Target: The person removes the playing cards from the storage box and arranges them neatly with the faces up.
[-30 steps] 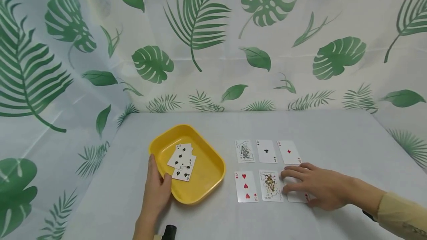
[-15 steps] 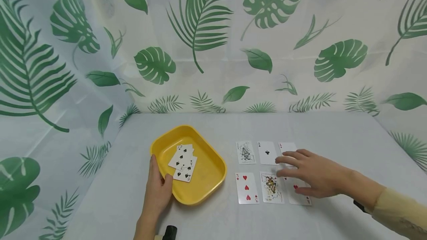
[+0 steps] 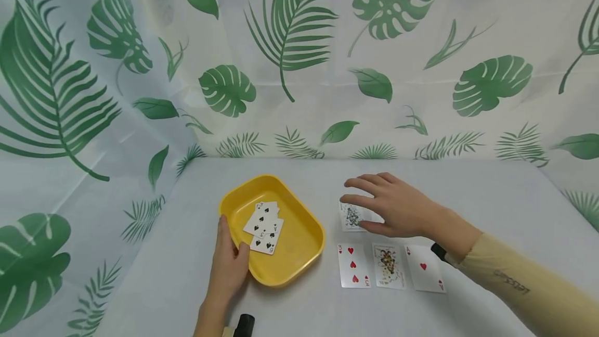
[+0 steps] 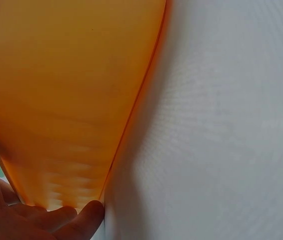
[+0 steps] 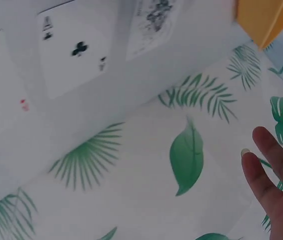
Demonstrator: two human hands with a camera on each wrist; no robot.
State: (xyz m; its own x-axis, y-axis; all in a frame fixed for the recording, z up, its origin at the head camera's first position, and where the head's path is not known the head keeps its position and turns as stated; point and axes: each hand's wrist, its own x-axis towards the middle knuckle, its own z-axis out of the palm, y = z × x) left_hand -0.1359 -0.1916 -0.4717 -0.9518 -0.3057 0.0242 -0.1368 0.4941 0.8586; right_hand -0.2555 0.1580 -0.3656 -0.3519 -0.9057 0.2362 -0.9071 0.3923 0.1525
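My left hand (image 3: 228, 267) grips the near left side of a yellow plastic tray (image 3: 297, 251), thumb at the rim and fingers along the outer wall. Inside lie several overlapping spade cards (image 3: 262, 218). Above the back row of cards hovers my right hand (image 3: 398, 207), fingers spread and holding nothing. It partly covers the black-and-white joker (image 3: 350, 217) in the head view. The right wrist view shows the ace of clubs (image 5: 64, 62) and a diamond card (image 5: 4, 80), flat on the table and hidden under the hand in the head view.
The front row holds a three of hearts (image 3: 354, 259), a coloured joker (image 3: 388, 274) and an ace of hearts (image 3: 425, 277), face up right of the tray. A leaf-patterned curtain (image 3: 318, 103) closes off the back of the pale table (image 3: 491, 196).
My right hand has moved left and away from me, from the ace of hearts in the front row to over the back row. My left hand stays on the tray, and the cards lie as before.
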